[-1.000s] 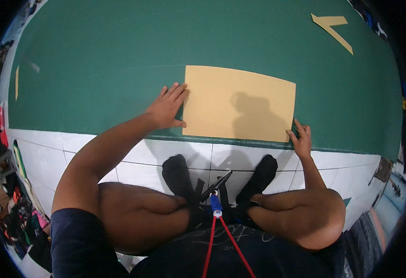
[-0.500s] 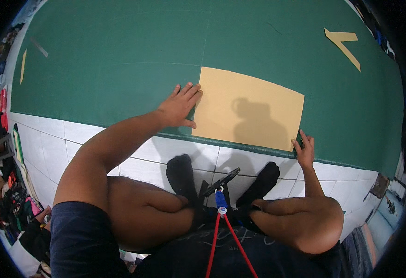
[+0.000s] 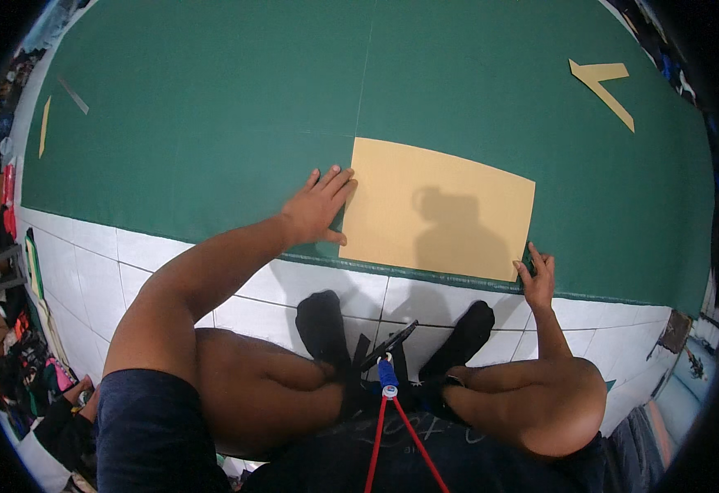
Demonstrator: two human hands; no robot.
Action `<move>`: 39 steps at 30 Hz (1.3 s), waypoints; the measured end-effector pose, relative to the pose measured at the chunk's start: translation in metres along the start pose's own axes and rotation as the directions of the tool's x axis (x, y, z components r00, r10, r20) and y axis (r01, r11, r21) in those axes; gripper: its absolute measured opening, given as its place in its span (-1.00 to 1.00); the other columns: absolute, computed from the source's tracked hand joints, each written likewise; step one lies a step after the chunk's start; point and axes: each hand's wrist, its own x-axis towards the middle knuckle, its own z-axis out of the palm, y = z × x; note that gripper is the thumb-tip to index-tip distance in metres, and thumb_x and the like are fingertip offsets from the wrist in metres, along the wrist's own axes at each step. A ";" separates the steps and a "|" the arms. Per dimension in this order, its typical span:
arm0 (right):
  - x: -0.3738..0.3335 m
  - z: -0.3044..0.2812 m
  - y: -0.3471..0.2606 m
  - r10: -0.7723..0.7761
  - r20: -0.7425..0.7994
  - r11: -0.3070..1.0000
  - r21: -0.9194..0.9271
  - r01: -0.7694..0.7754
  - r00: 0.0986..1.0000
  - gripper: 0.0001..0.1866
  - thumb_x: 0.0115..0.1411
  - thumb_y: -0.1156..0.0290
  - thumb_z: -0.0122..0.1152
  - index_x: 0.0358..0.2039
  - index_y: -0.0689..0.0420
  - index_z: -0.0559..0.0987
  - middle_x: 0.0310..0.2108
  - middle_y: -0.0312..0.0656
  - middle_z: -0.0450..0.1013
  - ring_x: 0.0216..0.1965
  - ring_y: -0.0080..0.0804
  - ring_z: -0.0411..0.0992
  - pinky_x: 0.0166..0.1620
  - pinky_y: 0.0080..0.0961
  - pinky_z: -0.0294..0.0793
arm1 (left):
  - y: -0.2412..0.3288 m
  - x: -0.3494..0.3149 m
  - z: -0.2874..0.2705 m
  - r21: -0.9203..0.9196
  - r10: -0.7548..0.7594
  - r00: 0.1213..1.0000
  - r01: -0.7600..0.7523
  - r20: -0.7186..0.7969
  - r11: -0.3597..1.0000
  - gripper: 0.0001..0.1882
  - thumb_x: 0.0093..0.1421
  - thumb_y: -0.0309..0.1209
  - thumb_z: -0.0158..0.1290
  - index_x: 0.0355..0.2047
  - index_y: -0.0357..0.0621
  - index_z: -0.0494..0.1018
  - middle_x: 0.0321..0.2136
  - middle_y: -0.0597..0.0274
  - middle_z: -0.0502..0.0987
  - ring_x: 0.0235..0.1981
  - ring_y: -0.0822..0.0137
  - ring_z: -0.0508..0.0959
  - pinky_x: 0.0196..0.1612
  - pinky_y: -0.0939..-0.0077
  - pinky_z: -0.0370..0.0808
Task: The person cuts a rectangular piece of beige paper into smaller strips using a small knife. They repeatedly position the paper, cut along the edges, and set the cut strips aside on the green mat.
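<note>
A tan paper pattern piece [image 3: 433, 177] with a gently curved far edge lies flat on dark green fabric [image 3: 211, 90], its near edge close to the fabric's front edge. My left hand [image 3: 318, 205] rests flat at the pattern's left side, fingers spread and the fingertips at its edge. At the near right corner is my right hand [image 3: 538, 279], its thumb touching the corner and its fingers apart on the fabric beside it. A shadow falls across the pattern. Thin pale lines run over the fabric from the pattern's far left corner.
A V-shaped tan paper strip [image 3: 601, 82] lies at the far right; a narrow tan strip [image 3: 45, 127] and a greyish strip [image 3: 73, 96] lie at the left. White floor tiles [image 3: 261, 287] show before my feet. Piled belongings [image 3: 27, 353] line the left side. Red cords [image 3: 380, 435] hang before me.
The fabric, pattern and both hands sit slightly lower in the picture, as the view has shifted. Both hands keep their places at the pattern's edges.
</note>
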 end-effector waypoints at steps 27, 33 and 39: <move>0.003 -0.001 0.000 0.054 0.010 0.994 0.098 -0.055 0.998 -0.32 0.15 0.10 0.52 0.27 -0.05 0.55 -0.10 -0.10 0.36 -0.11 -0.24 0.40 -0.03 -0.33 0.48 | 0.009 0.005 -0.004 -0.041 -0.102 0.995 0.102 0.012 0.994 0.32 -0.15 0.02 0.52 0.49 -0.07 -0.02 0.46 -0.02 0.00 0.53 -0.06 -0.07 0.54 -0.12 -0.05; -0.001 -0.001 0.000 0.042 0.007 0.995 0.090 -0.042 0.999 -0.32 0.16 0.11 0.52 0.28 -0.03 0.54 -0.10 -0.13 0.34 -0.11 -0.30 0.36 -0.04 -0.40 0.47 | 0.013 0.005 -0.004 0.033 -0.109 0.992 0.107 0.065 0.994 0.31 -0.13 0.07 0.50 0.52 0.16 -0.05 0.47 -0.01 -0.04 0.54 -0.05 -0.08 0.55 -0.10 -0.05; 0.001 0.003 0.001 0.058 0.011 0.996 0.068 -0.059 0.998 -0.31 0.13 0.07 0.52 0.27 -0.08 0.55 -0.08 -0.11 0.36 -0.13 -0.26 0.42 -0.07 -0.35 0.51 | 0.016 0.008 -0.014 0.051 -0.123 0.985 0.117 0.123 0.992 0.27 -0.11 0.09 0.49 0.50 0.11 -0.01 0.49 -0.03 -0.07 0.54 -0.08 -0.11 0.54 -0.08 -0.03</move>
